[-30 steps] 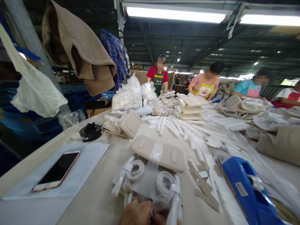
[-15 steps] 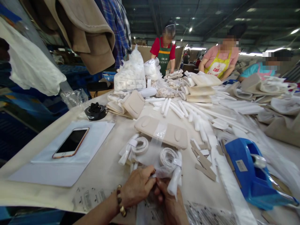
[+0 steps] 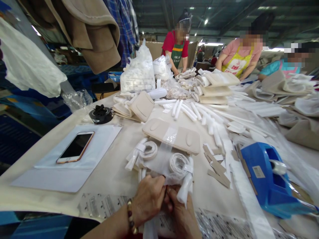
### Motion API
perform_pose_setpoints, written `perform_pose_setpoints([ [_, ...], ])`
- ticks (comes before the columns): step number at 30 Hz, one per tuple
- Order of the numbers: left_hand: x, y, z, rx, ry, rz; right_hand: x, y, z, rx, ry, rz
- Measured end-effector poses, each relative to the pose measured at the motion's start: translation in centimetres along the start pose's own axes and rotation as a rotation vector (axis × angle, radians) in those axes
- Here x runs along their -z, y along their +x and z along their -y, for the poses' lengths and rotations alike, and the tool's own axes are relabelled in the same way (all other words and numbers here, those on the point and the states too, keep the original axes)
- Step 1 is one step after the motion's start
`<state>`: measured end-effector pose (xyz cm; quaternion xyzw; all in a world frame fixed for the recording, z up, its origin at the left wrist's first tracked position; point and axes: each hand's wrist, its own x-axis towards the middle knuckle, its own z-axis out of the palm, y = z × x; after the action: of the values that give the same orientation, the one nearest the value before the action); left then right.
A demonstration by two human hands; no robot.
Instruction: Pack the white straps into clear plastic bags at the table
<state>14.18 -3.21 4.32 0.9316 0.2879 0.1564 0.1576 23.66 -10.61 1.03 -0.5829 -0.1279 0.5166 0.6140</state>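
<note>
My left hand (image 3: 149, 194), with a beaded bracelet at its wrist, is closed, fingertips pinched on the edge of a translucent white wrapping sheet (image 3: 159, 162). Close against it, my right hand (image 3: 180, 210) is closed too, its thumb and fingers at the same edge; the exact grip is partly hidden. Just beyond my hands lie two coiled pale straps, a left coil (image 3: 150, 150) and a right coil (image 3: 178, 162), each bound to white wrapped pieces. Behind them rests a flat beige bag piece (image 3: 185, 136) with a clear band around its middle and two oval tabs.
A blue tape dispenser (image 3: 261, 196) stands at the right, near beige scraps (image 3: 216, 166). On the left, a phone (image 3: 76, 147) lies on white sheets (image 3: 54, 179), with a black round object (image 3: 101, 114) behind. White tubes (image 3: 189, 113) and stacked beige pieces (image 3: 219, 79) spread farther back, before several people.
Both hands stay together at the sheet's edge, shifting only slightly. The camera view has tilted a little, and the co-worker in red has leaned toward the table.
</note>
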Motion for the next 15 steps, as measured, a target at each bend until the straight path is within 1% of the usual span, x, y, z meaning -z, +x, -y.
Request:
perform_pose_setpoints([
  [3,-0.68,-0.16,0.20,-0.082,0.018,-0.083,-0.48,-0.15,0.18,0.005,0.016,-0.032],
  [7,-1.04,-0.20,0.38,-0.150,0.031,-0.177,-0.88,-0.26,0.50,0.000,0.020,-0.073],
  [10,-0.96,-0.23,0.36,-0.156,0.038,-0.230,-0.74,-0.30,0.56,-0.020,-0.007,-0.075],
  [15,-1.10,-0.36,0.32,-0.163,0.041,-0.284,-0.46,-0.26,0.53,-0.007,-0.074,-0.069],
])
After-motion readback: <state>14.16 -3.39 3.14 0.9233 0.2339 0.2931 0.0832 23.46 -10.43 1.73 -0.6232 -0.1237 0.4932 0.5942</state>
